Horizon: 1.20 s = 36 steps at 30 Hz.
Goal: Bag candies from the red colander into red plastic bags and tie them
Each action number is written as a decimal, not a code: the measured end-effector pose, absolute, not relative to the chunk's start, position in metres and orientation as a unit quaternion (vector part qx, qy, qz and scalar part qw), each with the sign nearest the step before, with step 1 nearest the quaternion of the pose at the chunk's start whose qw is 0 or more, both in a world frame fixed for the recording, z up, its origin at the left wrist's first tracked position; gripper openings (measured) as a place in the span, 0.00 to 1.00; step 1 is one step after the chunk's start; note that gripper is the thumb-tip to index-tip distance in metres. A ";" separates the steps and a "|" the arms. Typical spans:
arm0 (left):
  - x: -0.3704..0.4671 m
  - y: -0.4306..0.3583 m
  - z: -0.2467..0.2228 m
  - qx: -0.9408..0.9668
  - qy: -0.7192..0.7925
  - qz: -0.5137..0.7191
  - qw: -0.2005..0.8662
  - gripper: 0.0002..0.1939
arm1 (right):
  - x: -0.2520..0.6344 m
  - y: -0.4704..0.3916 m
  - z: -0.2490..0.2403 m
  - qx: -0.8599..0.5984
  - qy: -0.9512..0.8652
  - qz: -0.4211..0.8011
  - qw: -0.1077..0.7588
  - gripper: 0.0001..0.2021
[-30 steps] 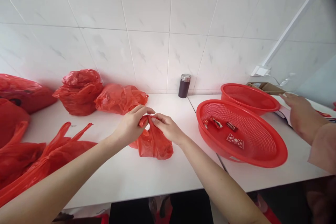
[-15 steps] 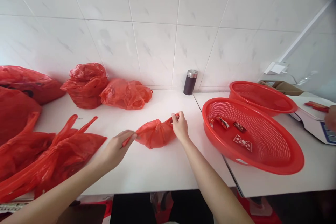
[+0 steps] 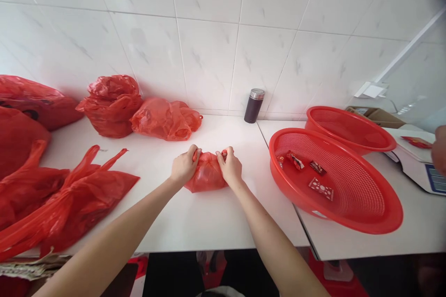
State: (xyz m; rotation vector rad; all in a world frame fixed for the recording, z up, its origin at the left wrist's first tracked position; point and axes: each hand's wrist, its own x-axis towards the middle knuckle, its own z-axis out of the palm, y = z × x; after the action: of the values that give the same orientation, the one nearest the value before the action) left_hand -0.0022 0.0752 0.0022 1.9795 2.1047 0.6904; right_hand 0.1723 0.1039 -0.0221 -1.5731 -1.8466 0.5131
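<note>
A small, filled red plastic bag point(image 3: 208, 177) rests on the white table in front of me. My left hand point(image 3: 185, 165) is closed on its upper left side, thumb and fingers pinching the plastic. On the upper right side, my right hand point(image 3: 230, 166) grips the bag the same way. The two hands are close together, with the bag's bulging front showing between and below them. What the bag contains is hidden by the plastic.
Several red plastic bags point(image 3: 163, 118) lie to the left and behind. A dark flask point(image 3: 254, 106) stands by the tiled wall. At right are a red perforated basket point(image 3: 365, 190) with several wrapped snacks, another red basin point(image 3: 348, 127), a scale point(image 3: 414, 162) and another person's hand point(image 3: 439, 148).
My left hand has moved right and inward; both hands now grip the bag's top closer together, where before they pulled its ends apart sideways. The view has shifted slightly.
</note>
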 end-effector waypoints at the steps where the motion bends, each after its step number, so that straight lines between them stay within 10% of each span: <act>1: -0.005 0.077 0.001 0.658 0.714 0.226 0.082 0.19 | 0.174 0.108 -0.022 -0.604 -0.700 0.197 0.327 0.12; 17: -0.011 0.101 -0.041 0.637 0.761 0.109 0.054 0.17 | 0.181 0.133 -0.054 -0.662 -0.690 0.140 0.258 0.07; 36: -0.034 0.024 -0.035 0.439 0.762 0.450 0.156 0.25 | 0.189 0.127 -0.063 -0.574 -0.646 0.113 0.491 0.13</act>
State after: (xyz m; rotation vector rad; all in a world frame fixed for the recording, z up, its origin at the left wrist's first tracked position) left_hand -0.0337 0.0240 -0.0353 1.2557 2.1826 1.2877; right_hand 0.1889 0.1273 -0.0631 -1.3935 -1.5689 0.2741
